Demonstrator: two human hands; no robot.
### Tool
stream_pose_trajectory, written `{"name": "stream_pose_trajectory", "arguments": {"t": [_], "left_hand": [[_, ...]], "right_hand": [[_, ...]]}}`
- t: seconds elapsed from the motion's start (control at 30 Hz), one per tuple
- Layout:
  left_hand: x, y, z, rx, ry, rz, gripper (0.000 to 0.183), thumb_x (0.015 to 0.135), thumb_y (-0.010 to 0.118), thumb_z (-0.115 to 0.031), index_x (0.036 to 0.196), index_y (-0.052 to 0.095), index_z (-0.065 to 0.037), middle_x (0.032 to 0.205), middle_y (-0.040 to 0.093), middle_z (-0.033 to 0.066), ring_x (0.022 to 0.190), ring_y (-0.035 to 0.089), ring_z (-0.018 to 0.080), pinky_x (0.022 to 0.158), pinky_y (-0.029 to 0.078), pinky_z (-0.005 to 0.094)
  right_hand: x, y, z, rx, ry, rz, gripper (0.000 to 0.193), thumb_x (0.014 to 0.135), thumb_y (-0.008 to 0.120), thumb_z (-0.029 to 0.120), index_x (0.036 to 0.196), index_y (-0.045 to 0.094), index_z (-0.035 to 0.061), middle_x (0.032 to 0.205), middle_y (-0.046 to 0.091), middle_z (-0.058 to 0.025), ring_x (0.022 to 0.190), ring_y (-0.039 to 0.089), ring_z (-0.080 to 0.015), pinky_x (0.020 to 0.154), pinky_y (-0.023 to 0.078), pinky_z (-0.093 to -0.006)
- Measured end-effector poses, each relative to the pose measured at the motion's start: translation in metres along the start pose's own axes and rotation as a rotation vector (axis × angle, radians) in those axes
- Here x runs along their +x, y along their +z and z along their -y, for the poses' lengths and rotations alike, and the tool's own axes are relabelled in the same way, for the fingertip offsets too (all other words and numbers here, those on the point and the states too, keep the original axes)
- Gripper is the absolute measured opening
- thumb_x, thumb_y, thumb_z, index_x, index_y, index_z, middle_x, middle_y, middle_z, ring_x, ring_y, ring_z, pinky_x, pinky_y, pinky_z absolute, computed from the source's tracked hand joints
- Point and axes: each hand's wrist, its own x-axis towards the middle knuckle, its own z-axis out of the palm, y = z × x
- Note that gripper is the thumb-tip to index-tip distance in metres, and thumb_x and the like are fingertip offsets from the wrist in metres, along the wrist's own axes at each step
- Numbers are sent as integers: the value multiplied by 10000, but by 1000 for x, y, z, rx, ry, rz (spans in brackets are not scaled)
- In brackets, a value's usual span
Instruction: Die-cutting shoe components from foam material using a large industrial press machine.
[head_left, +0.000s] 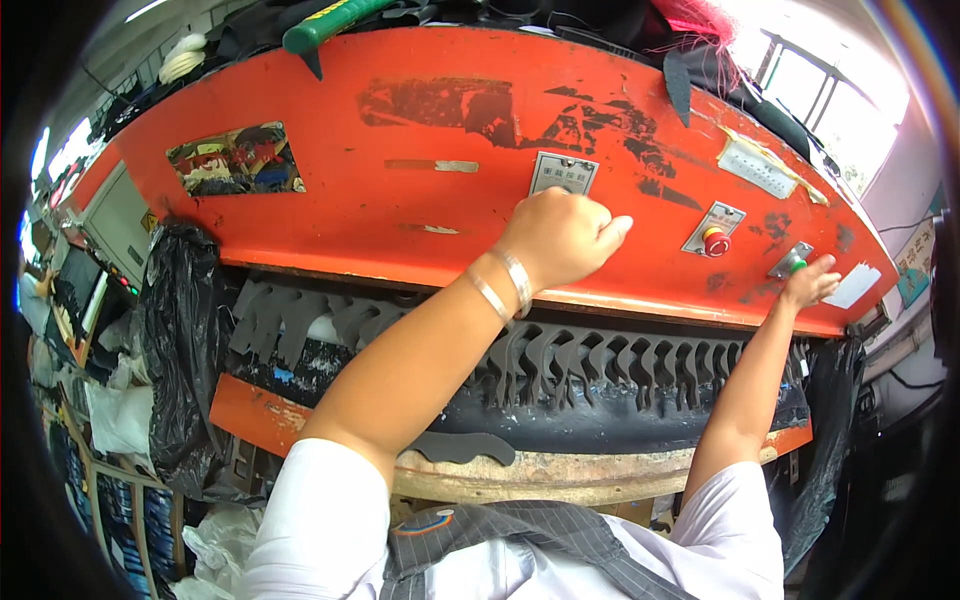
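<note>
Left hand (560, 238) fisted over plate (566, 166), mid lower edge of panel (340, 215), contact hidden | right hand (810, 284) spread by green button (798, 266), panel's lower right corner | foam strips (641, 370) below; risk: dipping forearm could skew them

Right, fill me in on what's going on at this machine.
A person has both hands up at the orange panel. The left hand, curled into a fist, covers the lower part of a metal plate; whatever is beneath it is hidden. The right hand is at the green button, though whether it presses is unclear. The red button between them is untouched. Below the panel are wavy grey strips, with a loose grey piece nearer the person.
</note>
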Motion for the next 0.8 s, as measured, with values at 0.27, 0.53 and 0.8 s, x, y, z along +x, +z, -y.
{"name": "stream_pose_trajectory", "arguments": {"t": [0.27, 0.53, 0.8], "left_hand": [[-47, 7, 10, -52, -191, 160, 403, 892, 572, -333, 603, 606, -54, 609, 576, 177, 582, 576, 377, 550, 460, 454], [-266, -45, 9, 52, -528, 277, 380, 889, 592, -338, 658, 631, -38, 658, 613, 154, 638, 605, 357, 599, 475, 441], [-346, -79, -34, 309, -499, 124, 199, 853, 623, -272, 775, 679, -98, 815, 662, 68, 816, 631, 261, 759, 455, 393]], "right_hand": [[-52, -33, -1, 166, -17, 116, 796, 976, 387, 522, 1443, 231, -103, 1505, 219, -302, 1426, 163, -389, 1162, 133, -451], [-261, -159, 68, 440, 56, 810, 454, 928, 566, 156, 1319, 439, -38, 1358, 397, -183, 1268, 393, -295, 1081, 297, -396], [-368, -292, 235, 669, -852, 1607, 597, 722, 753, 297, 1229, 525, 79, 1173, 550, -144, 1102, 504, -331, 939, 391, -448]]}}
